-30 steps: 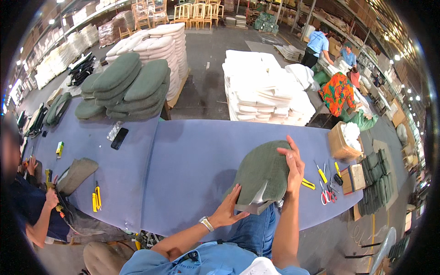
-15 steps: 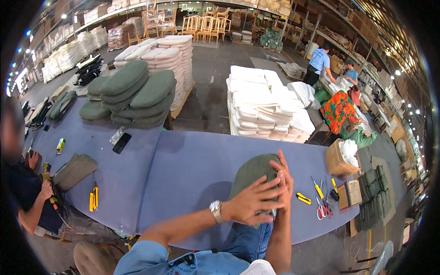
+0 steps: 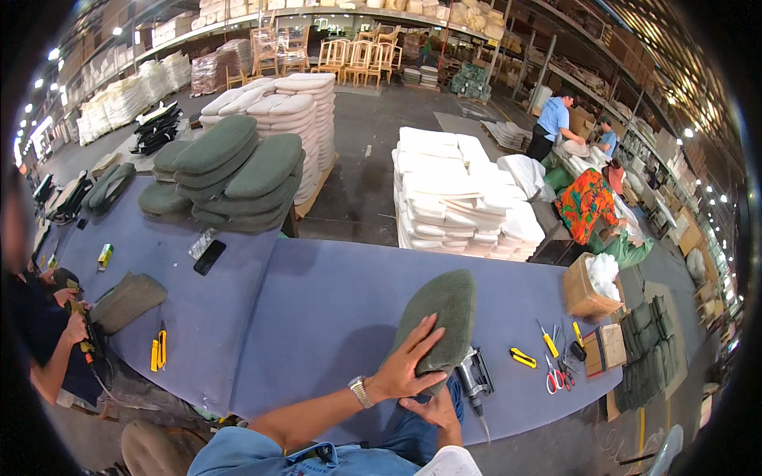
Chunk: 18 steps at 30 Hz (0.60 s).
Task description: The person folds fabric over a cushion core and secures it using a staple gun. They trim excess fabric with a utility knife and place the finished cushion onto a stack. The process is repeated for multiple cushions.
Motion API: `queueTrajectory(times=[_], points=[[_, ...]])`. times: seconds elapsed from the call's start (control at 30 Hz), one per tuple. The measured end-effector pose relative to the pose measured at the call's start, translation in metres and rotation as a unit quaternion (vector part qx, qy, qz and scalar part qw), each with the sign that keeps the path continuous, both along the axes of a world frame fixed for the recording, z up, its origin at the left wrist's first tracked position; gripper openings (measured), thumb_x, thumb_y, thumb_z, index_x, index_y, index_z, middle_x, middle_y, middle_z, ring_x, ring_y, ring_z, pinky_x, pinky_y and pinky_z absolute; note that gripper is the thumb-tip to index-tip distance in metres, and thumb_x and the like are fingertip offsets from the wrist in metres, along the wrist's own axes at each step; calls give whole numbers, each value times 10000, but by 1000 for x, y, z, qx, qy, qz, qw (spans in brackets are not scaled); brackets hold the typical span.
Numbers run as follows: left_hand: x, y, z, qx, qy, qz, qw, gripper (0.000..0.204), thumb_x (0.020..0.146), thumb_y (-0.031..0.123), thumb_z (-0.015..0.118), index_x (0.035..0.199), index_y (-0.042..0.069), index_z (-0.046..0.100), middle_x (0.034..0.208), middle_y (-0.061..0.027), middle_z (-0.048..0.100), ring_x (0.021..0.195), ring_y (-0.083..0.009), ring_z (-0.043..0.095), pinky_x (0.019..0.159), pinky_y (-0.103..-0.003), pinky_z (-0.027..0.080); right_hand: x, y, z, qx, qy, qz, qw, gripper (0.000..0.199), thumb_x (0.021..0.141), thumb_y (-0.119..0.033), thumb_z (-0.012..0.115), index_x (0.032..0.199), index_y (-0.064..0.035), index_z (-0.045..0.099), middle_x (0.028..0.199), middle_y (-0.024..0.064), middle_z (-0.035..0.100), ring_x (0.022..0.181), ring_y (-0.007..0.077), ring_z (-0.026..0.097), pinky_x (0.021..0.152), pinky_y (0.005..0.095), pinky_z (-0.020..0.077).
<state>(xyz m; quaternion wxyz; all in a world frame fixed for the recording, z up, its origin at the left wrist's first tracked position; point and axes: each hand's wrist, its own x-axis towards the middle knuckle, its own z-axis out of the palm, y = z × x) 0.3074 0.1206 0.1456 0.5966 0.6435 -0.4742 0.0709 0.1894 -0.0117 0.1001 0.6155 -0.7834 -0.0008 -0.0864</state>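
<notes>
Green seat cushion: lies flat at the near edge of the blue-covered counter, right of centre. Its near end is hidden under the hands, so the lower edge cannot be made out.

Left hand: laid on top of the cushion's near end, fingers spread and pressing flat, grip apart. A metal wristwatch sits on the wrist.

Right hand: below the cushion's near edge at the counter's rim, fingers curled up against the underside; how far the grip closes on the fabric cannot be told, the cushion covers the fingertips.

Pneumatic stapler: just beside the cushion on the right, partly hidden by it, nose hanging past the counter edge.

Small tools, right of the stapler: yellow utility knife, red-handled scissors, yellow-handled screwdriver.

Cardboard box: at the counter's right end, open, holding white stuffing; the contents deeper in are not visible.

Far left: another person's hands on a second green cushion, the person cut off by the picture's rim. Black phone on the counter behind.

Stacked green cushions and white foam pads beyond the counter.
</notes>
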Motion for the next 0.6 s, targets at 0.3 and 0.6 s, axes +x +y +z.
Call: queueTrajectory(times=[0.3, 0.6], points=[[-20, 26, -56, 162, 173, 40, 971, 637, 1025, 236, 576, 1604, 100, 349, 1636, -183, 361, 1430, -346, 459, 1077, -411, 495, 16, -23, 5, -151, -15, -166, 974, 210, 973, -160, 652, 1077, 16, 697, 935, 225, 733, 863, 394, 724, 769, 423, 544], [27, 39, 8, 147, 32, 232, 961, 349, 1059, 341, 516, 1092, 116, 781, 759, -181, 712, 679, -382, 691, 606, -474, 539, 38, -6, 50, -190, 44, -166, 967, 427, 1069, -317, 527, 1002, 76, 681, 842, 261, 690, 786, 366, 648, 738, 458, 510]])
